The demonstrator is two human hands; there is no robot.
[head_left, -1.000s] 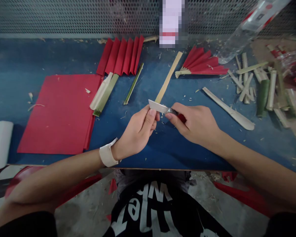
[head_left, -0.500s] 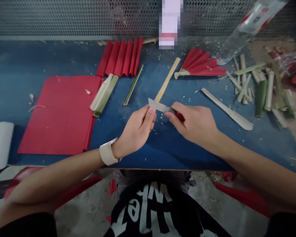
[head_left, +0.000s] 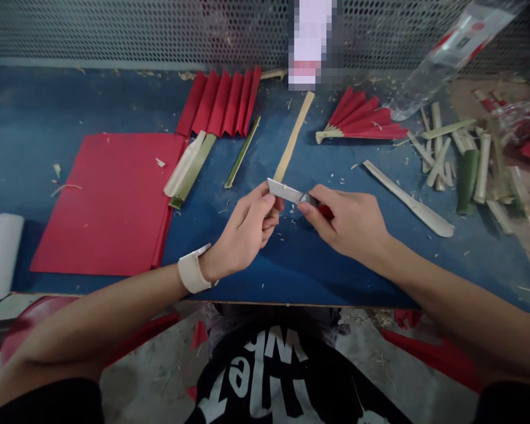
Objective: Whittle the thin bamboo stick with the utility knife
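Near the middle of the blue table, my left hand (head_left: 247, 228) is closed on the lower end of a thin, pale bamboo strip (head_left: 295, 138), which points up and away. My right hand (head_left: 347, 221) grips a knife with a red handle. The knife's blade (head_left: 285, 191) lies across the strip just above my left fingers, with a small shaving on it. Part of the strip's lower end is hidden by my fingers and the blade.
Red paper sheets (head_left: 101, 203) lie at the left, with pleated red paper (head_left: 223, 103) behind. A small red fan (head_left: 364, 118), a flat bamboo stick (head_left: 408, 198), a plastic bottle (head_left: 450, 56) and several bamboo pieces (head_left: 468, 171) are toward the right.
The far end of the strip has swung slightly left and its angle is steeper. My left thumb has shifted down off the blade, and a shaving now shows on the blade.
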